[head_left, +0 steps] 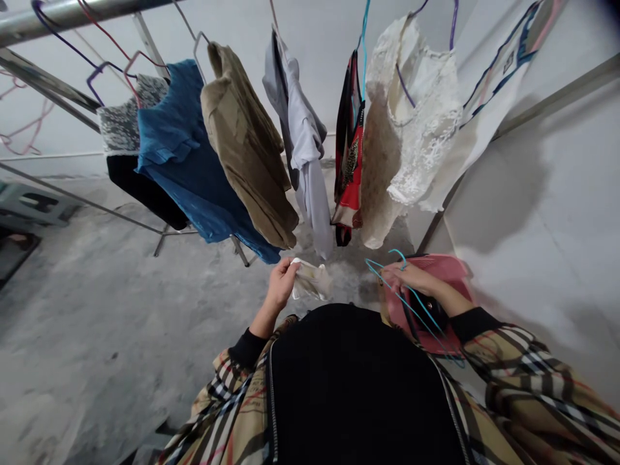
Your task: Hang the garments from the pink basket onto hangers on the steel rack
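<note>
As we look down past our own chest, our left hand (pixel 279 286) pinches a crumpled pale cloth (pixel 311 280) between thumb and fingers, holding it just short of the hanging garments, while our right hand (pixel 407 278) is curled shut around some teal wire hangers (pixel 405 303). Their thin loops cross in front of a pink container (pixel 438 274), which stands at right against a grey wall (pixel 533 194), partly hidden by our forearm and the hangers, with a dark item (pixel 429 309) showing in it. Plaid sleeves (pixel 533 368) and a black front (pixel 363 387) fill the near edge and block the floor directly below us. Far ahead, a metal drying rack (pixel 58 14) carries a row of clothes on hangers: a grey-and-black knit top (pixel 128 113), a blue top (pixel 184 148), an olive jacket (pixel 247 145), a pale grey shirt (pixel 304 142), a red-and-black patterned garment (pixel 349 148), a white lace top (pixel 411 110) and a cream printed cloth (pixel 504 84). Their lower edges hang above a concrete floor (pixel 145 303). At far left, a grey plastic stool (pixel 33 203) sits beside a dark mat (pixel 12 255).
</note>
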A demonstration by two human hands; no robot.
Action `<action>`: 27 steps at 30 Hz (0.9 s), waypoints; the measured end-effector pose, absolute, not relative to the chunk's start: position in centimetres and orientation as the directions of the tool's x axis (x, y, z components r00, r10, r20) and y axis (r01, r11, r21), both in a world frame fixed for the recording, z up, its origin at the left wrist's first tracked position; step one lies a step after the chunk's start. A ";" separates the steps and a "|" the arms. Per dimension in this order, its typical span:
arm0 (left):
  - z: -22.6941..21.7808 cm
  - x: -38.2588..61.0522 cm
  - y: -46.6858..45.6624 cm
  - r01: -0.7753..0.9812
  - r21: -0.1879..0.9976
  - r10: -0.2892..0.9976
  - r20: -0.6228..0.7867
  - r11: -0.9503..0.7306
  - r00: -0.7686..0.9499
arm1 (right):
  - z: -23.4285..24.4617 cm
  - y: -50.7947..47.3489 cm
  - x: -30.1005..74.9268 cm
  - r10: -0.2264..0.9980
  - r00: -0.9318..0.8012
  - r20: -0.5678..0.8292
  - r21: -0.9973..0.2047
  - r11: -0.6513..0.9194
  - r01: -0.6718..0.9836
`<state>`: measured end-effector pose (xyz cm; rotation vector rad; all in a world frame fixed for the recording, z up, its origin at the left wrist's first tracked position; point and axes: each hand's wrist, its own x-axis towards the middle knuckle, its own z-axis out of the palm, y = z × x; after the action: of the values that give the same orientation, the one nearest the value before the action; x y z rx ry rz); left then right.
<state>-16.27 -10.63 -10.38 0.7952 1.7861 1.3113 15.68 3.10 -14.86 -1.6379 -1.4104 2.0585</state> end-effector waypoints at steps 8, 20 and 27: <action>-11.0 -16.4 -10.9 -0.117 0.976 0.830 -0.217 0.183 -0.514 | -8.6 2.0 16.2 0.576 -0.698 -0.426 -0.900 -0.186 0.395; -10.4 -15.9 -10.5 -0.120 0.978 0.876 -0.209 0.173 -0.434 | -8.8 1.6 12.0 0.609 -0.748 -0.263 -0.915 0.090 0.394; -9.8 -13.7 -11.1 0.304 0.951 0.981 0.006 0.054 -0.194 | -11.8 0.0 7.0 0.593 -0.772 -0.228 -0.949 0.041 0.312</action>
<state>-13.72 -11.08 -9.77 1.3205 1.5998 1.1688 6.96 -0.04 -11.77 -0.9305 -2.0888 1.8041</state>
